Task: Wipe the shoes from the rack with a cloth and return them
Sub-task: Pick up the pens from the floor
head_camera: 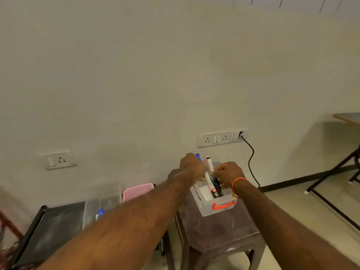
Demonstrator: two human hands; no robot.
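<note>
Two hands: left hand (191, 166) and right hand (227, 173), both at 6 o'clock. One clear bin with red handle (218, 208) on one brown stool (220, 234). One white marker (208, 173). Three wall plates: single socket (57, 159) at 8 o'clock, double socket (216, 138), cable outlet (241, 134) at 4 o'clock. One pink basket (137, 190).

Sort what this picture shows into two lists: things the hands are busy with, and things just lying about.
In hand: left hand, right hand, blue-capped marker, white marker pen, clear plastic box with red handle.
Lying about: pink mesh basket, black cable, white wall sockets, dark brown stool.
No shoes, rack or cloth in view.
</note>
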